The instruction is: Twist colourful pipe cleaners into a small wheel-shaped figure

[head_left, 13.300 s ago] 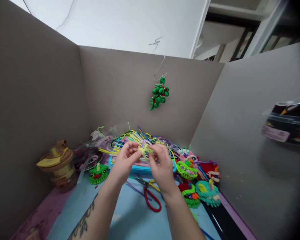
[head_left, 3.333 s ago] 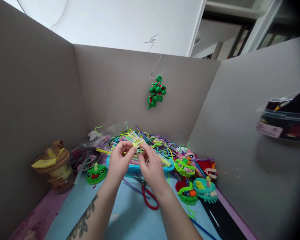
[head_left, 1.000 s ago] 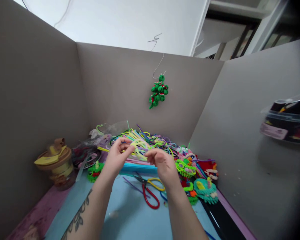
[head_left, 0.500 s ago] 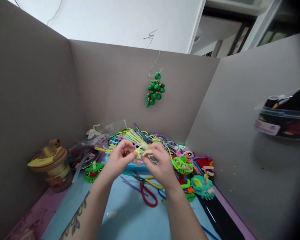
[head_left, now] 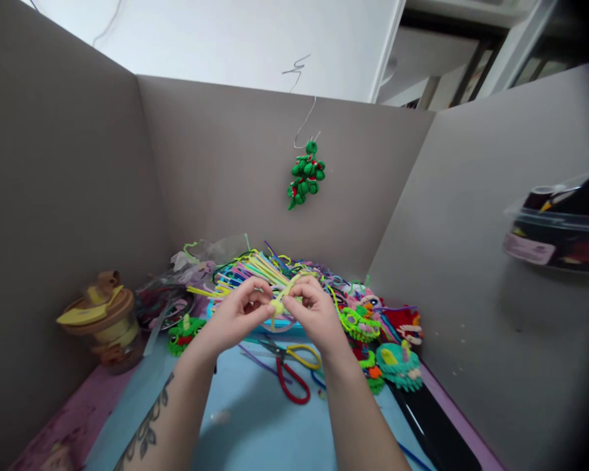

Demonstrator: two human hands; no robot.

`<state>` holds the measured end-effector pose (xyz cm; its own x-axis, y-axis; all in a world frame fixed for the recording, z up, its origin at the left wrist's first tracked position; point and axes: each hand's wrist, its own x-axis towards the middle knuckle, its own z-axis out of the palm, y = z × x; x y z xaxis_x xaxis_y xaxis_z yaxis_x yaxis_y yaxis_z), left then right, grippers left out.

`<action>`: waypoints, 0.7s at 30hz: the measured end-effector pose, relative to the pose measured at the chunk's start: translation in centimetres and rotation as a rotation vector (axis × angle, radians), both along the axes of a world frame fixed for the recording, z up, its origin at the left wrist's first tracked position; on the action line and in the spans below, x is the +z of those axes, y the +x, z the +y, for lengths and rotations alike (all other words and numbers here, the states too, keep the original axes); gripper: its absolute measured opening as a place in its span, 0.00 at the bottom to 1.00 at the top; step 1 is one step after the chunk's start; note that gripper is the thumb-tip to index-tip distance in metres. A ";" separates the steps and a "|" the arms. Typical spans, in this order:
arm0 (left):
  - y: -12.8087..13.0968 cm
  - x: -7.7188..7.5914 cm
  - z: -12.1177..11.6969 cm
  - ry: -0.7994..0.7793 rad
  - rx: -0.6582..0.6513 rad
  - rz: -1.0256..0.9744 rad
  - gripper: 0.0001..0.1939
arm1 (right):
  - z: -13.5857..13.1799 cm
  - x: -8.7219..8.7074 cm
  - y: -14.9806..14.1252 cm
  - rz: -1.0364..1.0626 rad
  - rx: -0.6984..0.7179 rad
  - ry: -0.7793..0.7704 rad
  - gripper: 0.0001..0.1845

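Both hands meet above the blue mat, pinching a yellow pipe cleaner (head_left: 277,305) bent into a small shape. My left hand (head_left: 243,306) grips its left side between thumb and fingertips. From the other side my right hand (head_left: 315,307) is closed on it, and a loose yellow end sticks up near those fingers. Part of the piece is hidden by the fingertips. Below the hands lie scissors with red handles (head_left: 294,386) and a yellow-handled tool (head_left: 304,356), overlapping each other. A purple pipe cleaner (head_left: 260,362) lies beside them.
A heap of coloured pipe cleaners (head_left: 255,267) fills the back. Fuzzy figures stand at the right, one teal (head_left: 400,366), and a green one (head_left: 184,332) at the left. A lidded cup (head_left: 110,324) stands far left. A green ornament (head_left: 307,175) hangs on the back panel.
The fingers have shifted on the yellow pipe cleaner, and its loose end now points upward near my right hand. The tools on the mat have stayed put.
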<state>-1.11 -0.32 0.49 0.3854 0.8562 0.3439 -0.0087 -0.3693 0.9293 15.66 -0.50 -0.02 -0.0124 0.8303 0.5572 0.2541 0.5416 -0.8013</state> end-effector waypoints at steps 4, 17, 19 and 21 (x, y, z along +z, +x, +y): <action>-0.2 0.0 0.1 0.065 0.056 0.076 0.10 | 0.1 -0.1 0.3 -0.086 0.046 -0.036 0.08; 0.1 0.6 0.2 0.241 0.420 0.118 0.05 | 0.2 -0.2 -0.2 -0.066 -0.030 -0.093 0.07; 0.2 0.2 0.3 0.212 0.443 0.079 0.05 | 0.3 -0.3 -0.3 -0.053 -0.087 -0.047 0.06; 0.5 0.0 0.4 0.156 0.401 0.035 0.07 | 0.3 -0.4 -0.5 -0.032 -0.127 -0.006 0.06</action>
<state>-0.62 0.11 0.45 0.0464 0.8794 0.4738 0.1942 -0.4732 0.8593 15.17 -0.24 -0.40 0.0755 0.8298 0.5529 0.3462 0.4981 -0.7950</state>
